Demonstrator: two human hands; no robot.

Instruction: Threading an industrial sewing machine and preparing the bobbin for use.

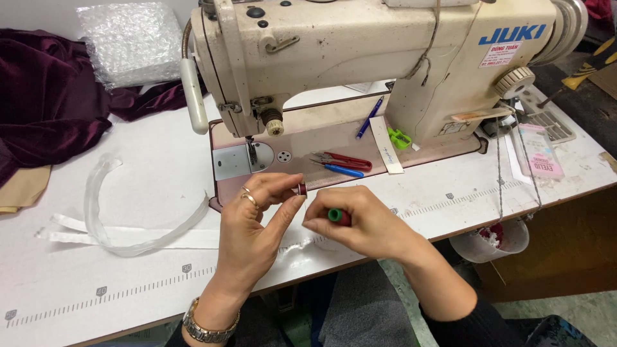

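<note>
The left hand (257, 215) was raised over the front edge of the white counter (128, 257), its thumb and fingers (283, 193) pinching a small dark red bobbin (302, 189). The right hand (363, 225) was just beside it, its fingers pressed around a small spool (337, 216) with a green end and a dark red body. Both items were held above the counter, directly in front of the cream sewing machine (360, 58), near its needle plate (241, 160). Red-handled snips (344, 160) and a blue pen (369, 117) lay on the machine bed. A clear strip and white tape (109, 222) lay on the counter to the left, well apart from dark purple velvet cloth (45, 103) at the far left corner.
</note>
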